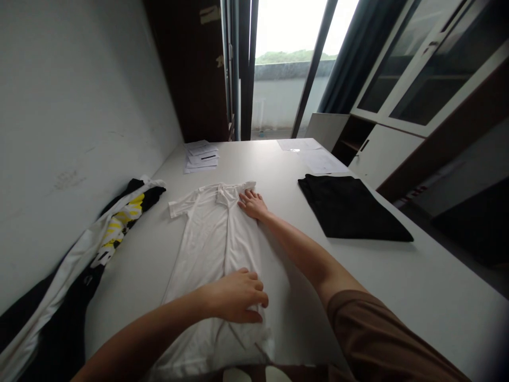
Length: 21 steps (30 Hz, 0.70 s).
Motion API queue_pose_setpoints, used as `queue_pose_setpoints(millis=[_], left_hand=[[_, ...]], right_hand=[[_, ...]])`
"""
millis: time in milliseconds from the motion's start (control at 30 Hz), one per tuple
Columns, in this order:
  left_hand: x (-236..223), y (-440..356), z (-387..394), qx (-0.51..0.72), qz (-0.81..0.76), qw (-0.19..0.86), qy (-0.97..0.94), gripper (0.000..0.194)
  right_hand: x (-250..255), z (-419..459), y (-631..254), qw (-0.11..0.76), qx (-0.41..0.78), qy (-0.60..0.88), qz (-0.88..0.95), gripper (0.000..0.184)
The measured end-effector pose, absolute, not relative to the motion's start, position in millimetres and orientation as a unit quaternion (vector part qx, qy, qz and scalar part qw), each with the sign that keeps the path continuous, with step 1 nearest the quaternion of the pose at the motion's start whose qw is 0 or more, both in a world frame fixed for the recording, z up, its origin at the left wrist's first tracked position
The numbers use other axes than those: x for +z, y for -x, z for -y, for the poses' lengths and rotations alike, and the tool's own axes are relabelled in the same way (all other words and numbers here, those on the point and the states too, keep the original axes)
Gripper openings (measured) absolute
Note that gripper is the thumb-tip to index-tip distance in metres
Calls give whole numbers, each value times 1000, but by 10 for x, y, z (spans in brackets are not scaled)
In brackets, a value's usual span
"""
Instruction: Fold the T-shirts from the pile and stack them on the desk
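A white T-shirt (207,239) lies lengthwise on the white table (397,286), its right side folded in over the middle and its left sleeve still spread out. My left hand (234,296) rests palm down on the lower part of the shirt, fingers curled and pressed on the folded edge. My right hand (253,204) lies flat with fingers stretched out on the folded shoulder next to the collar.
A folded black garment (350,207) lies to the right. A black, white and yellow garment (107,233) is heaped along the left wall. Stacks of paper (201,156) and loose sheets (310,151) lie at the far end, before a window and cabinets.
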<state>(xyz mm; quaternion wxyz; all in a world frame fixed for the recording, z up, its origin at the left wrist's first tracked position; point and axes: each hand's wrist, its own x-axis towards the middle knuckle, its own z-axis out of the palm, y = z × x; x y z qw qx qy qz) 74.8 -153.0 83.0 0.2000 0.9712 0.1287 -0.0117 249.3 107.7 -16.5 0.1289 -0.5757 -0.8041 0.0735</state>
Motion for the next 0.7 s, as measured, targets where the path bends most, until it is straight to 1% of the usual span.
queue_pose_setpoints(millis=[167,333,400,500,533,600,667,700], left_hand=[[854,-621,1586,-54,-125,184,-973,28],[822,-634,1665,-23,-101,179,-978,22],[816,-642,1643,-8,-111,156,-981,27],[770,-632,1570,13,-144,89,-985,36],[742,-627,1545,18,-150,72,-986,35],[678,-618,1502,24,-152,55,-987,23],[630,-615,1477,29,-146,60,-987,11],[620,-615,1472,33,-142,70,-987,8]], right_hand=[[-199,-1192,-2488,114,87,582,800,66],[-226,-1342,-2497,111,82,609,781,64],[-226,-1404,-2538,110,80,619,774,63],[-216,-1505,-2661,109,73,633,763,62],[-212,-1542,-2714,108,70,637,760,62],[-207,-1623,-2826,107,63,644,755,62],[-208,-1703,-2932,102,60,642,758,61],[-211,-1739,-2979,99,60,637,762,61]])
